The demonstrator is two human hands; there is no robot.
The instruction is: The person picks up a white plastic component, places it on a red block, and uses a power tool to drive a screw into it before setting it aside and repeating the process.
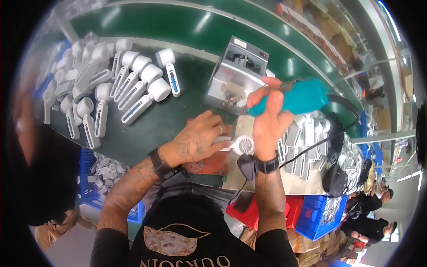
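My left hand (195,138) is closed round a white handheld fan (243,145) above a reddish-brown pad (207,165), and the fan's round slotted head sticks out to the right. My fingers cover most of its handle. In my right hand (270,116) I grip a teal electric screwdriver (302,98) lying almost level, its tip pointing left. The tip is close to the front of a grey metal screw feeder (235,75); whether they touch I cannot tell. A black cable (349,107) runs from the screwdriver's rear end.
Many white fans (133,84) lie on the green bench (191,75) at the left. More white parts (307,142) are spread at the right. Blue crates (320,216) and a red stool (291,211) stand below. A person (44,173) is close at my left; others are far right.
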